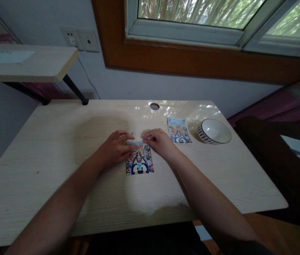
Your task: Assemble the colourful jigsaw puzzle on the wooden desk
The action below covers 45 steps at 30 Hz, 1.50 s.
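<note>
A colourful jigsaw puzzle (pixel 140 159) lies on the table in front of me, a blue cartoon dog's face along its lower part. My left hand (pixel 116 147) rests palm down at the puzzle's left side, fingers apart, some reaching over its upper part. At the top right corner, my right hand (pixel 156 139) has thumb and fingertips pinched together; whatever is between them is too small to make out. A loose puzzle piece (pixel 133 133) lies just above the left fingertips. Another small piece (pixel 120 164) shows partly beneath the left hand.
Right of the puzzle lies a printed picture sheet (pixel 179 131) with the same dog design. A white bowl with dark stripes (pixel 215 131) stands beyond it. The pale wooden table (pixel 46 148) has a round cable hole (pixel 154 106) near its back edge. A raised shelf (pixel 46 63) stands at back left.
</note>
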Tool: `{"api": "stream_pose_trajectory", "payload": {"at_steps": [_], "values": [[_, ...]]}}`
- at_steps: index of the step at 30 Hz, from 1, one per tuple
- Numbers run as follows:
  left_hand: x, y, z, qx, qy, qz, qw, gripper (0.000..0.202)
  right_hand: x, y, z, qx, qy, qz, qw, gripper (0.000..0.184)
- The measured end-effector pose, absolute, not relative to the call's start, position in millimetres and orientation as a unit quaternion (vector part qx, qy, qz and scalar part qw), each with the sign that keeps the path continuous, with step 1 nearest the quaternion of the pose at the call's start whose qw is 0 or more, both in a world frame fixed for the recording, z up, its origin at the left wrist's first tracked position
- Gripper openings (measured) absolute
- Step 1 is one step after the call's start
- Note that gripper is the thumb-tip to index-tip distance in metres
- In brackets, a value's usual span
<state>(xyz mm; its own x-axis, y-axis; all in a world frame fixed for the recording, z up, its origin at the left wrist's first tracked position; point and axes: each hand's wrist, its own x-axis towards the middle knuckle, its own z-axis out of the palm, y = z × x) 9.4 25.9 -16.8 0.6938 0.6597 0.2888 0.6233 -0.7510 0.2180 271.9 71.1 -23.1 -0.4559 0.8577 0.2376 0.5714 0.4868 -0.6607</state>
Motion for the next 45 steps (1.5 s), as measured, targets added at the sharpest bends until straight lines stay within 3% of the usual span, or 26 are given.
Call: {"api": "stream_pose_trajectory", "payload": {"at_steps": [20, 45], "values": [[17.6, 25.0, -22.1, 0.913, 0.375, 0.160, 0.018, 0.032, 273.3, 74.3, -29.0, -0.423, -0.821, 0.251, 0.290, 0.024], [16.1, 25.2, -22.8, 0.909, 0.378, 0.171, 0.021, 0.032, 277.2, 76.2, -27.6, -0.424, -0.800, 0.306, 0.296, 0.023]]}}
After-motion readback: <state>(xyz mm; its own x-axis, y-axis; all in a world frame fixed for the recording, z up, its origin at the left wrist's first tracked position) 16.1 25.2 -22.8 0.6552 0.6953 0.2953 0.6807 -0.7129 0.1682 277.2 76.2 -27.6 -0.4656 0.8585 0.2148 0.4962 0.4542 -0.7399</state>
